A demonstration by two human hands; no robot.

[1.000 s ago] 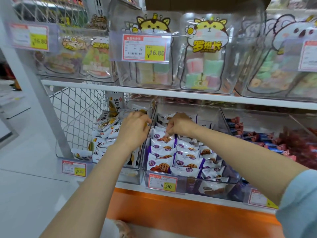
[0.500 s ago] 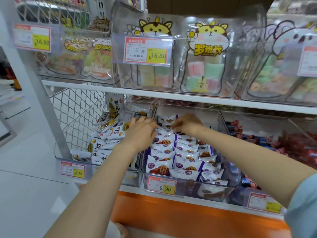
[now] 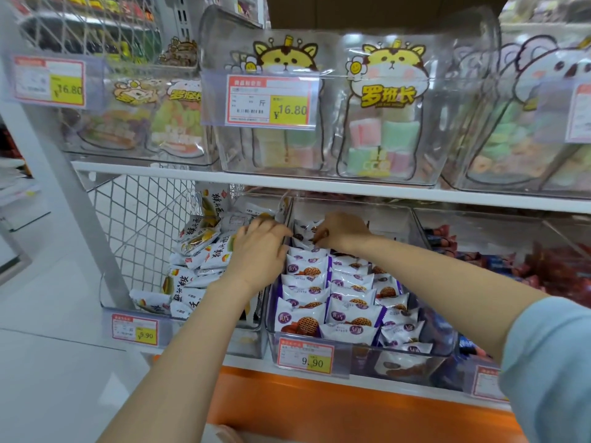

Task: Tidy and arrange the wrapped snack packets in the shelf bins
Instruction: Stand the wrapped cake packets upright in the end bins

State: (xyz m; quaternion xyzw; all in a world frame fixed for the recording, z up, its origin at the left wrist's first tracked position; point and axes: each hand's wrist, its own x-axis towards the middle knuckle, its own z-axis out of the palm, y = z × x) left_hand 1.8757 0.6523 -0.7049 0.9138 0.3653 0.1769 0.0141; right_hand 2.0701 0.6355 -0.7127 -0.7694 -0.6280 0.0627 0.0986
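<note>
Rows of purple-and-white snack packets (image 3: 319,295) stand upright in the clear middle bin (image 3: 367,356) on the lower shelf. Both of my hands are at the back of this bin. My right hand (image 3: 343,233) pinches the top of a rear purple-and-white packet (image 3: 303,230) with bent fingers. My left hand (image 3: 259,251) reaches across the divider from the left, its fingertips curled down beside that same rear row; its grip is hidden. White-and-yellow snack packets (image 3: 204,251) lie loosely heaped in the left bin (image 3: 246,342).
A right bin (image 3: 479,219) holds red and blue wrapped snacks (image 3: 559,270). Just above my hands runs the white upper shelf edge (image 3: 319,187) with large clear candy bins (image 3: 319,123). Wire mesh (image 3: 137,225) closes the left end. Price tags (image 3: 305,359) hang on the bin fronts.
Both hands moved from the second or third packet row toward the rear of the middle bin. My left hand shifted right to the divider, and its fingers curled down.
</note>
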